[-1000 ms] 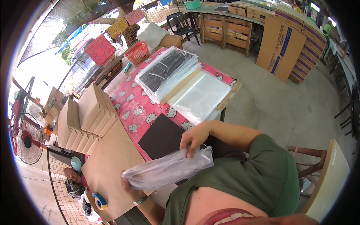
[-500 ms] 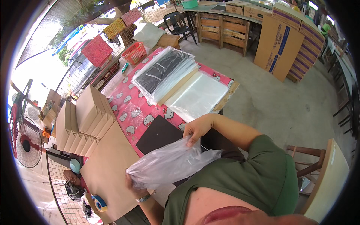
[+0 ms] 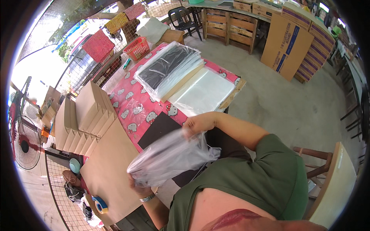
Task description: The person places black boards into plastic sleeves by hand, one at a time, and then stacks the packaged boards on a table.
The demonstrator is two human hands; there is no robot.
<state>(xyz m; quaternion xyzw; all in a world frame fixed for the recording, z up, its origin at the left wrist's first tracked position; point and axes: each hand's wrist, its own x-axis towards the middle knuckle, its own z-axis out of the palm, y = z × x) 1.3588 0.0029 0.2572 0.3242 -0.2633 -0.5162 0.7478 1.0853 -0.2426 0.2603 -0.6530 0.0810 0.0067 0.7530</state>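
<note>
A clear plastic bag (image 3: pixel 165 159) is stretched between my two hands in front of my body, crumpled and blurred by motion. My left hand (image 3: pixel 139 188) grips its left end from below, partly hidden by the plastic. At its upper right edge, my right hand (image 3: pixel 198 124) pinches the film with bent fingers. Behind and partly under the bag lies a black board (image 3: pixel 158 129) at the table's near edge. More dark board (image 3: pixel 185 178) shows below the bag, its outline mostly covered.
On the pink patterned table cover (image 3: pixel 129 115) lie a stack of plastic-wrapped black boards (image 3: pixel 165 67) and a pile of clear plastic sleeves (image 3: pixel 206 90). Folded brown paper bundles (image 3: pixel 90 111) stand left, beside brown paper (image 3: pixel 111 173) and a tape roll (image 3: pixel 100 205). A red basket (image 3: pixel 137 48) sits far back.
Both hands have shifted slightly left with the bag. The right hand has turned a little, and the plastic between the hands has spread and changed its folds.
</note>
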